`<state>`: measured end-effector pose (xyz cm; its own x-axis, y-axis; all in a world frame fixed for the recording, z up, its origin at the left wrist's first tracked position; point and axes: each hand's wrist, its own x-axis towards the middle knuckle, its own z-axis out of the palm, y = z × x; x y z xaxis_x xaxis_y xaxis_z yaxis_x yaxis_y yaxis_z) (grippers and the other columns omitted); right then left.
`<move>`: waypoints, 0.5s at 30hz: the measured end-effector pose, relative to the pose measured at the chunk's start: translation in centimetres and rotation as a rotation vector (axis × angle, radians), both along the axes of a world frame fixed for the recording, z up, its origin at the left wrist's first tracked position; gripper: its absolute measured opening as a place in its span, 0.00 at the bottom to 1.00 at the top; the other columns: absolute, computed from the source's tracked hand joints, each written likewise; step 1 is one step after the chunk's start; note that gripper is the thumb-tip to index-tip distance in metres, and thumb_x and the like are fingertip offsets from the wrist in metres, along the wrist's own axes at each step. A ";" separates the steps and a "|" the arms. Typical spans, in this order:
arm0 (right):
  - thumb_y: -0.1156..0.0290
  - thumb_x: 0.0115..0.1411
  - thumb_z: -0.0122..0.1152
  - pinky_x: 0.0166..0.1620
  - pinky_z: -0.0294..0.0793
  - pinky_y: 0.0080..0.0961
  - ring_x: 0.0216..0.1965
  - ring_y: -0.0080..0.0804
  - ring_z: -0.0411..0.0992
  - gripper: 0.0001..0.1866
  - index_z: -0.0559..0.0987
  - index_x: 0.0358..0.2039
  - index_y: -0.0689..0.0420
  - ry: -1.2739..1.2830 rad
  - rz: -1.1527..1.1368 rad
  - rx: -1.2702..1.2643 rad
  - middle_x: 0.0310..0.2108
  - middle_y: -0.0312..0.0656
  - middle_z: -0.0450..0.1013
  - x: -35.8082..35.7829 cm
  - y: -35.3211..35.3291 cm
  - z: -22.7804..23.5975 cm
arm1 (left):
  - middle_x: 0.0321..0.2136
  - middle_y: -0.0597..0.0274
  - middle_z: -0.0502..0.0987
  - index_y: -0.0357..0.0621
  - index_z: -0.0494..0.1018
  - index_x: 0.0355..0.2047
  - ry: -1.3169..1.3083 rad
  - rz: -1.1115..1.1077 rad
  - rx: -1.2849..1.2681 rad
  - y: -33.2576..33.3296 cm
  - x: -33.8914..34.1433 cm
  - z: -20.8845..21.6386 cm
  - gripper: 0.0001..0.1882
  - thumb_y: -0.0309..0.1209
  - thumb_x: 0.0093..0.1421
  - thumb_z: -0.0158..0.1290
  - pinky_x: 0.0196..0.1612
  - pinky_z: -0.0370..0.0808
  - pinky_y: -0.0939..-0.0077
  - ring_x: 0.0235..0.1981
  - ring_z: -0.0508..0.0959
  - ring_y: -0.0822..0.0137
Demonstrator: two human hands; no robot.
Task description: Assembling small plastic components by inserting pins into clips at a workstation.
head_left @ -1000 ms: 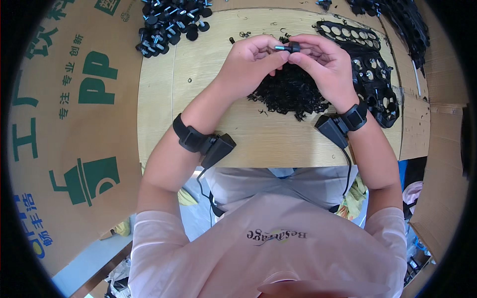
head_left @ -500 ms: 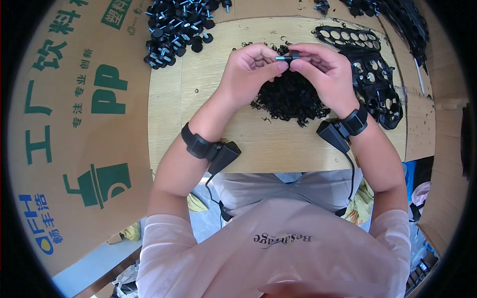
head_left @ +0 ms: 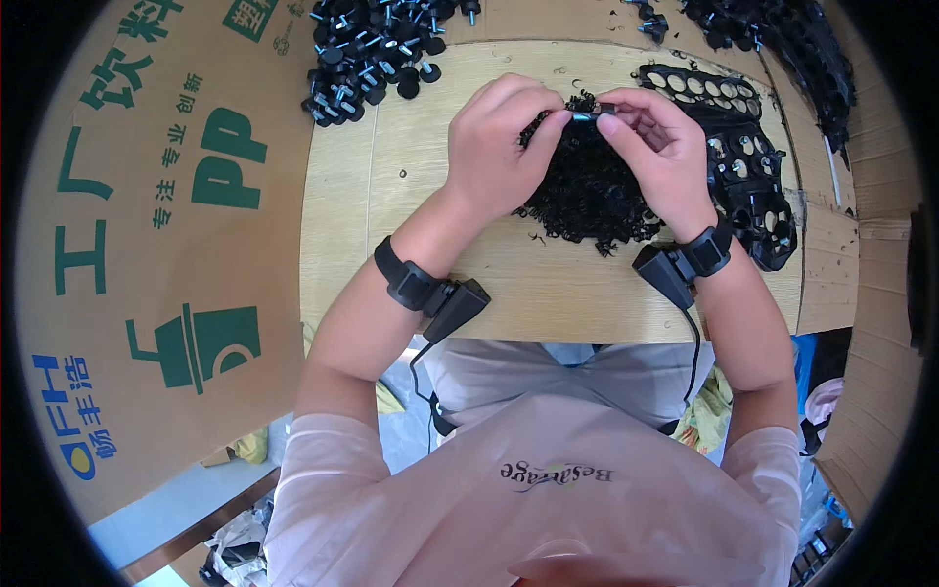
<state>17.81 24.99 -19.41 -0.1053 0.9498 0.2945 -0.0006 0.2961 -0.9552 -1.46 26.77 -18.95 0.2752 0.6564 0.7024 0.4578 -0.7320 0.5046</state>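
Observation:
Above the far end of a heap of small black rings, both hands meet on one black-headed bolt with a bluish metal stud. My right hand pinches the bolt at its black head between thumb and fingers. My left hand, its back turned up, has thumb and fingers closed at the stud's free end. Whether a small ring is also between the left fingers is hidden.
At the far left lies a pile of black-headed bolts. Black perforated strips lie right of the rings, with more black parts at the far right. A tall cardboard panel bounds the left; another cardboard wall stands right.
My left hand has rolled over so its back faces up, and its fingers have closed around the stud's end. My right hand keeps hold of the bolt's head. The view has shifted slightly.

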 end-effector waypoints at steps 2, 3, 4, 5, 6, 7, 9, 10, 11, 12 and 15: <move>0.75 0.53 0.69 0.40 0.72 0.16 0.33 0.18 0.72 0.13 0.78 0.39 0.63 -0.020 -0.025 0.064 0.34 0.37 0.76 -0.2 0.2 -0.4 | 0.29 0.59 0.76 0.36 0.76 0.30 -0.007 0.030 0.004 0.3 -0.2 -0.4 0.03 0.23 0.55 0.58 0.29 0.71 0.79 0.27 0.74 0.69; 0.75 0.53 0.69 0.40 0.72 0.16 0.33 0.18 0.72 0.13 0.78 0.39 0.63 -0.022 -0.023 0.072 0.34 0.37 0.76 -0.3 0.3 -0.3 | 0.29 0.59 0.76 0.36 0.76 0.30 -0.012 0.057 0.005 0.5 -0.3 -0.5 0.03 0.23 0.54 0.58 0.28 0.71 0.78 0.26 0.74 0.69; 0.75 0.52 0.70 0.40 0.72 0.17 0.33 0.19 0.72 0.14 0.78 0.38 0.63 -0.067 -0.028 0.115 0.33 0.37 0.76 -0.3 0.2 -0.3 | 0.29 0.59 0.76 0.36 0.76 0.30 -0.014 0.061 0.014 0.7 -0.4 -0.6 0.03 0.23 0.54 0.58 0.28 0.71 0.78 0.26 0.74 0.69; 0.75 0.51 0.71 0.40 0.72 0.17 0.33 0.19 0.73 0.15 0.77 0.37 0.63 -0.112 -0.032 0.159 0.32 0.37 0.76 -0.5 0.1 -0.2 | 0.28 0.59 0.76 0.36 0.76 0.30 -0.048 0.087 -0.019 0.9 -0.5 -0.6 0.03 0.23 0.54 0.58 0.28 0.70 0.79 0.25 0.73 0.69; 0.75 0.50 0.71 0.39 0.73 0.18 0.33 0.22 0.74 0.14 0.77 0.36 0.62 -0.120 -0.041 0.167 0.32 0.37 0.76 -0.5 -0.1 -0.3 | 0.28 0.60 0.75 0.36 0.76 0.29 -0.082 0.115 -0.054 1.1 -0.6 -0.5 0.03 0.23 0.55 0.58 0.28 0.70 0.79 0.25 0.72 0.70; 0.75 0.50 0.71 0.39 0.73 0.18 0.33 0.22 0.74 0.14 0.77 0.36 0.62 -0.119 -0.033 0.174 0.32 0.37 0.76 -0.5 0.0 -0.1 | 0.28 0.60 0.75 0.36 0.76 0.29 -0.082 0.123 -0.047 1.3 -0.8 -0.4 0.03 0.23 0.55 0.58 0.28 0.70 0.79 0.25 0.72 0.70; 0.75 0.48 0.71 0.39 0.74 0.19 0.33 0.24 0.76 0.13 0.78 0.34 0.61 -0.256 -0.072 0.252 0.31 0.38 0.76 -0.5 0.0 0.2 | 0.26 0.61 0.74 0.36 0.75 0.29 -0.152 0.188 -0.158 1.9 -1.4 0.0 0.03 0.23 0.55 0.57 0.29 0.69 0.80 0.25 0.71 0.72; 0.76 0.47 0.71 0.38 0.74 0.19 0.32 0.25 0.76 0.13 0.78 0.33 0.61 -0.270 -0.080 0.283 0.30 0.38 0.75 -0.5 0.0 0.5 | 0.26 0.65 0.73 0.37 0.75 0.30 -0.191 0.197 -0.151 2.5 -2.0 -0.1 0.02 0.23 0.56 0.57 0.29 0.68 0.82 0.26 0.69 0.75; 0.76 0.47 0.71 0.38 0.74 0.19 0.32 0.25 0.76 0.13 0.78 0.33 0.61 -0.268 -0.068 0.288 0.30 0.38 0.75 -0.5 0.0 0.6 | 0.26 0.65 0.73 0.37 0.75 0.30 -0.193 0.209 -0.146 3.1 -2.9 -0.3 0.02 0.23 0.56 0.57 0.29 0.68 0.82 0.26 0.69 0.75; 0.76 0.47 0.71 0.37 0.73 0.19 0.32 0.25 0.75 0.13 0.78 0.33 0.61 -0.290 -0.088 0.318 0.30 0.38 0.75 -0.3 -0.1 0.8 | 0.26 0.67 0.73 0.38 0.75 0.31 -0.272 0.254 -0.157 3.8 -3.5 -0.5 0.02 0.23 0.57 0.57 0.29 0.68 0.83 0.26 0.69 0.76; 0.78 0.47 0.69 0.37 0.72 0.19 0.30 0.24 0.73 0.12 0.77 0.33 0.62 -0.327 -0.100 0.368 0.28 0.37 0.73 -0.2 0.2 0.6 | 0.23 0.71 0.74 0.42 0.75 0.33 -0.678 0.308 -0.359 6.1 -6.6 -1.2 0.02 0.24 0.58 0.56 0.29 0.68 0.86 0.25 0.71 0.79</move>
<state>17.65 25.24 -18.83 -0.1614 0.7994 0.5787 0.3268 0.5966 -0.7330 -8.02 32.83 -20.18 -0.3619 0.8492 0.3846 0.1241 -0.3650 0.9227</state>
